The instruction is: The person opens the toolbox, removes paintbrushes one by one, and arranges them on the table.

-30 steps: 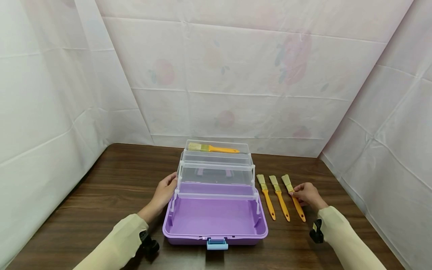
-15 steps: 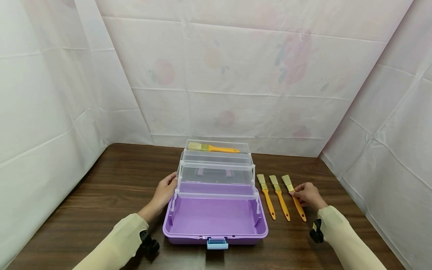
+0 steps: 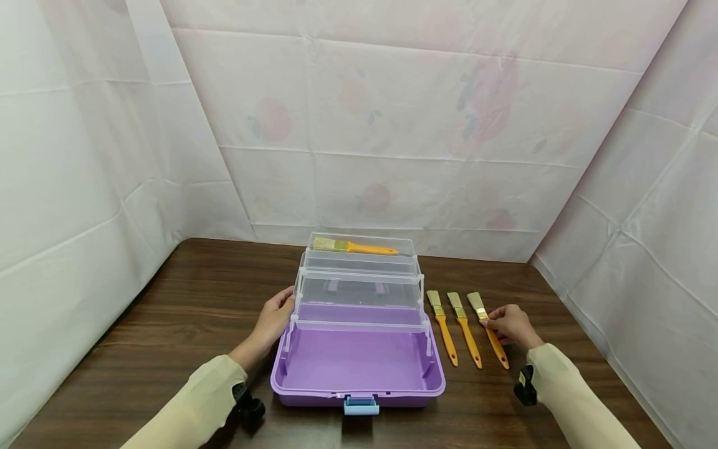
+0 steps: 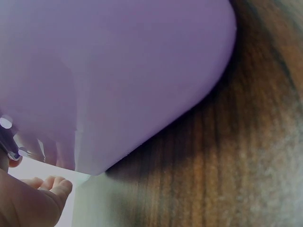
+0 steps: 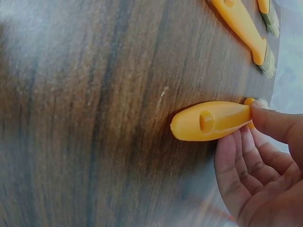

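Observation:
A purple toolbox (image 3: 359,394) stands in the middle of the table, its lid raised and clear trays (image 3: 361,282) fanned out in steps. My left hand (image 3: 275,318) holds its rear left side; the left wrist view shows curled fingers (image 4: 59,189) by the back corner. To the right of the toolbox, my right hand (image 3: 513,325) pinches the rightmost paintbrush (image 3: 497,349) near its metal band, between thumb and fingers. The brush's yellow handle (image 5: 189,125) points toward me. Two like paintbrushes, a left one (image 3: 445,337) and a middle one (image 3: 468,337), lie beside it.
Another paintbrush (image 3: 367,248) lies crosswise in the top clear tray. A light blue latch (image 3: 361,406) juts from the toolbox's front. White cloth (image 3: 364,125) hangs behind and on both sides of the dark wooden table (image 3: 213,293).
The held paintbrush has shifted very slightly, and its metal band now catches a glint. The left hand, the toolbox and the other brushes look unmoved.

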